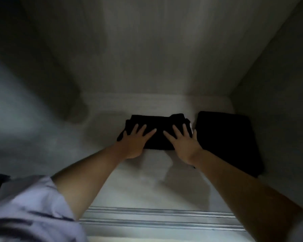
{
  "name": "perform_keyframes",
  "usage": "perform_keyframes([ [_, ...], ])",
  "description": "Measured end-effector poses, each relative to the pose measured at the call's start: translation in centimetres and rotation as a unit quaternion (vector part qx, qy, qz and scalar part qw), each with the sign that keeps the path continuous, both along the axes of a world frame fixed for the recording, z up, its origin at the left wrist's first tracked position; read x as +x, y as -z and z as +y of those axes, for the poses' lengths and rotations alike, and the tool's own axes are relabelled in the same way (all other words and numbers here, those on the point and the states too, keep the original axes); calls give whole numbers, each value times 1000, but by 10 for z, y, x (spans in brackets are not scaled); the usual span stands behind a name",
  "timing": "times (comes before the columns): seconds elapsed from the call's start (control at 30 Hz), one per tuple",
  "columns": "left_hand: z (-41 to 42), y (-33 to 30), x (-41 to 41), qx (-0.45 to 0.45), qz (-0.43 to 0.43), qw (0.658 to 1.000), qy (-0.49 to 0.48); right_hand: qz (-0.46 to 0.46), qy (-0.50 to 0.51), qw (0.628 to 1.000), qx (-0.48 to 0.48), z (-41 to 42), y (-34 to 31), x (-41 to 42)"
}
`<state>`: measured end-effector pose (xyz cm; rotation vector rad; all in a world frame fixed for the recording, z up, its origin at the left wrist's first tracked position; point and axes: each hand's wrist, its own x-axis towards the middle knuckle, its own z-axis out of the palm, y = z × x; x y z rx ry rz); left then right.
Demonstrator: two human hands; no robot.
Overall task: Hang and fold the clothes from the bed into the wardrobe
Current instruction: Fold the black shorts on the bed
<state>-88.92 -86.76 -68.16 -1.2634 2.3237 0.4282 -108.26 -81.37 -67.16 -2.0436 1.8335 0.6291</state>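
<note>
Both arms are reaching forward into a dim, pale wardrobe compartment (pixel 147 180), toward twelve o'clock from the person's chest. The left hand (pixel 136 142) is lying flat on a folded black garment (pixel 157 126), fingers straight and spread, palm down, pressing the cloth rather than gripping it. The right hand (pixel 184 142) is doing the same just beside it at three o'clock, its fingers splayed across the right half of the same garment, with nothing curled round the fabric. The two hands are near each other, their inner fingers angling toward one another over the middle of the cloth without touching.

The folded black garment is resting on the wardrobe floor, well back toward the rear wall, with a rumpled bulge along its far right edge. At three o'clock from it, just beside and separated by a thin pale gap, a second black folded piece (pixel 226 140) is lying against the right wall of the compartment.

At six o'clock, ridged metal tracks (pixel 161 219) are running across the front edge of the wardrobe. At eight o'clock, a pale sleeve with dark stripes (pixel 33 210) is covering the left upper arm.
</note>
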Motion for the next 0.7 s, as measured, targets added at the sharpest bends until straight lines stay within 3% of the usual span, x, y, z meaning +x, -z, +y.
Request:
perform_keyframes([
  [0.13, 14, 66, -5, 41, -53, 998, -6, -3, 3, 999, 52, 18, 68, 1],
  [0.4, 11, 65, -5, 98, -48, 994, -11, 7, -10, 996, 93, 15, 61, -5],
  [0.53, -3, 11, -4, 162, -88, 983, 3, -44, 29, 988, 148, 6, 4, -4],
  [0.7, 4, -109, -22, 68, 60, 993, -76, -104, 97, 987, 74, 4, -115, 3],
])
